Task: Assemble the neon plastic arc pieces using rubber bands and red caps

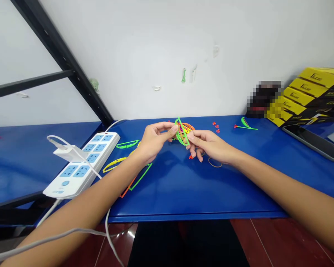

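Both hands pinching: left hand (pixel 156 141) has thumb and forefinger closed on ball's left side, right hand (pixel 208 145) has fingertips on its right side. Round lattice ball of green, orange and yellow plastic strips (pixel 189 127) sits between them, nearer neither hand. Green plastic hoop (pixel 183 132) on ball tilted, long axis upper left to lower right. Blue metal table (pixel 167 193) below; contact cannot be told. Small red plastic pegs (pixel 217 127) beyond right hand.

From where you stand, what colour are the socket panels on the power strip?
The socket panels are light blue; they show best in the head view.
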The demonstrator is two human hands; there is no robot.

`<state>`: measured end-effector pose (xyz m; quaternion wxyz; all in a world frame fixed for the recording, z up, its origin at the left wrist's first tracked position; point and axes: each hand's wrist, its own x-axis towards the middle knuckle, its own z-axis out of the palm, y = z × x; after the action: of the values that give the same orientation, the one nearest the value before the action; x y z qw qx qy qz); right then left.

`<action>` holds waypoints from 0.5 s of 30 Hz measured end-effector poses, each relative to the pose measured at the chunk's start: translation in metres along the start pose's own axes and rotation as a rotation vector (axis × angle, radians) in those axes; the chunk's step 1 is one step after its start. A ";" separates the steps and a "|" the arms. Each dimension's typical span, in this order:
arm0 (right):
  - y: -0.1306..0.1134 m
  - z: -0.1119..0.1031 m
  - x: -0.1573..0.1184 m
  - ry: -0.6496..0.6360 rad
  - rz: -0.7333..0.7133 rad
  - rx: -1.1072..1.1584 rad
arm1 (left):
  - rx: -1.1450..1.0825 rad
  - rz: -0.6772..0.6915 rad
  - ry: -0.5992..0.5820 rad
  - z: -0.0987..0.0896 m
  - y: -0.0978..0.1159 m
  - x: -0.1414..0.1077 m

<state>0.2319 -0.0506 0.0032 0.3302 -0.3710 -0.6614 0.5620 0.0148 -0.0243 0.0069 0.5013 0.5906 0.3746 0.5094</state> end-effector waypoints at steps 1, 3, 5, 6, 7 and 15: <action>0.000 0.001 -0.001 0.016 -0.019 -0.034 | 0.020 0.005 0.019 -0.001 0.000 0.000; -0.001 0.003 -0.002 0.033 -0.046 -0.119 | 0.066 0.015 0.042 0.000 -0.001 0.001; -0.001 0.004 -0.004 0.054 -0.046 -0.188 | 0.136 0.036 0.036 0.000 -0.001 0.000; -0.001 0.003 -0.004 0.076 -0.044 -0.211 | 0.194 0.059 0.032 0.000 0.000 0.000; -0.001 0.002 -0.004 0.106 -0.043 -0.229 | 0.279 0.095 0.037 -0.002 0.002 0.001; 0.013 -0.030 0.009 0.281 -0.094 -0.535 | 1.113 0.006 -0.443 -0.058 0.060 0.012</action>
<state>0.2546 -0.0261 -0.0052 0.3349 -0.4877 -0.7502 0.2952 -0.0431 -0.0138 0.0666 0.1814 0.8578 0.4698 0.1027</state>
